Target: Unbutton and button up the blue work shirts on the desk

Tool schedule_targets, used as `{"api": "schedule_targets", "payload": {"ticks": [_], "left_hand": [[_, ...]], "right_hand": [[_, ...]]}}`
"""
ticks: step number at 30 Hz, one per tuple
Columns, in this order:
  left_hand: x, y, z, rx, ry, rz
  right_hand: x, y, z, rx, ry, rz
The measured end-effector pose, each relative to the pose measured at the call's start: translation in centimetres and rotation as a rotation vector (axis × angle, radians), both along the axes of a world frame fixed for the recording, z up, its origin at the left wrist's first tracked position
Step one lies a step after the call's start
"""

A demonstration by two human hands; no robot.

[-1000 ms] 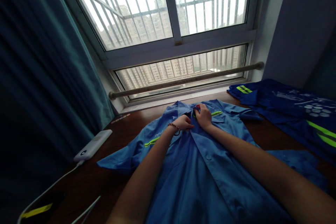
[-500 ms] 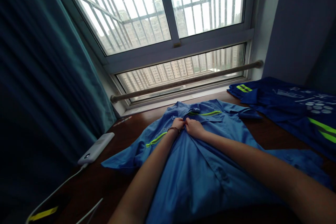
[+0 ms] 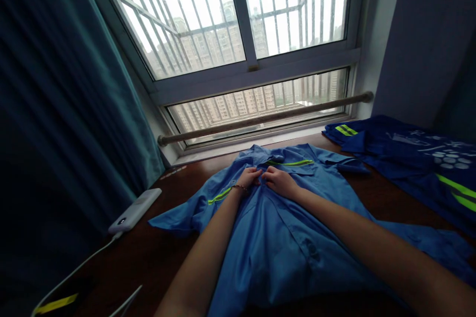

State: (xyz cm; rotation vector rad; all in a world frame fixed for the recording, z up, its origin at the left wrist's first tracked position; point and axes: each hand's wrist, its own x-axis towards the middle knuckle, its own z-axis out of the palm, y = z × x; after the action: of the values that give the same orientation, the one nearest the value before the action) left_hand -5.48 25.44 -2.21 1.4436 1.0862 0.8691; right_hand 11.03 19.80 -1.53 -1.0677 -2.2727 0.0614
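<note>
A light blue work shirt [image 3: 282, 242] with neon yellow stripes lies spread front-up on a dark wooden table [image 3: 156, 252]. My left hand [image 3: 248, 177], with a bracelet at the wrist, and my right hand [image 3: 278, 180] meet at the shirt's front placket just below the collar. Both hands have their fingers pinched closed on the cloth there, close together and nearly touching. What lies between the fingertips is too small to make out.
A darker blue garment [image 3: 412, 153] with yellow stripes and white print lies at the right. A white power bank [image 3: 134, 210] with a cable sits at the left table edge by the teal curtain [image 3: 63, 109]. A barred window [image 3: 241, 34] and a rail [image 3: 264, 118] stand behind.
My right hand came down from the collar to the placket and joined my left hand; both now pinch the cloth slightly lower. The camera view shifted a little.
</note>
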Motion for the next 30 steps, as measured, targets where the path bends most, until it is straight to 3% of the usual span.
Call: {"api": "schedule_targets", "payload": {"ticks": [6,11,20,26,30], "left_hand": [[-0.7,0.3,0.2,-0.093,-0.1,-0.081],[-1.3,-0.6,0.9,-0.105,-0.153,-0.146],[-0.5,-1.4,1.6,-0.026,-0.071,-0.107],[0.0,-2.0,1.6,-0.063,-0.076,-0.17],[0.3,-2.4,1.9,0.016,-0.013,-0.121]], "right_hand": [[-0.1,-0.2,0.3,0.16,-0.035,-0.001],[-0.1,-0.3,0.1,0.184,0.021,-0.02],[-0.6,-0.8,0.8,0.012,-0.027,-0.072],[-0.6,-0.4,0.7,-0.112,-0.058,-0.104],[-0.4,-0.3,0.8,-0.166,-0.107,-0.13]]}}
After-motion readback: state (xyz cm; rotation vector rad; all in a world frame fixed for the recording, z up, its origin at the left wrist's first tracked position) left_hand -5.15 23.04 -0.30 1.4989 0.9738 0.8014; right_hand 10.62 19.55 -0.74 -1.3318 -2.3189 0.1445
